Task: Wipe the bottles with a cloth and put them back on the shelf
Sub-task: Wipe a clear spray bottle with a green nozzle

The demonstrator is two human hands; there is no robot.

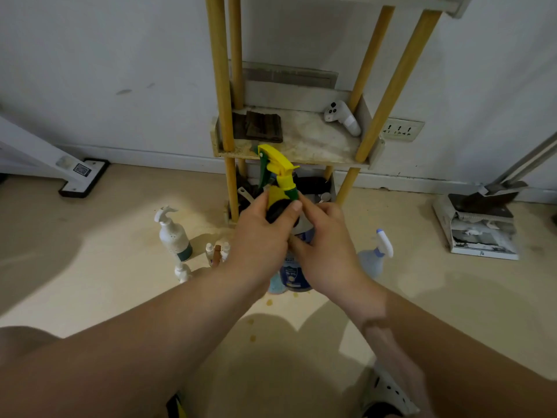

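Position: I am low to the floor, facing the shelf (301, 146), a white tier on yellow wooden posts set against a white wall.

Hands: my left hand (262, 233) and right hand (325, 245) both grasp the spray bottle (278, 176), which I hold in the air in front of the shelf's lower tier, its yellow and green trigger head uppermost. A dark wad (280, 211) sits under my left thumb; whether it is cloth or part of the bottle I cannot tell.

Shelf: the tier surface is stained and scuffed. It carries a folded dark cloth (259, 126) at its left and a white controller (342, 117) at its right.

Floor: beige, with small yellowish spots (268, 302) near me. Standing on it are a white pump bottle (173, 236), a cluster of small bottles (217, 251), a blue-labelled bottle (294, 276) below my hands, and a pale blue sprayer (376, 251).

Room: a wall socket (401, 129) right of the shelf; a dustpan (482, 212) on the floor at far right.
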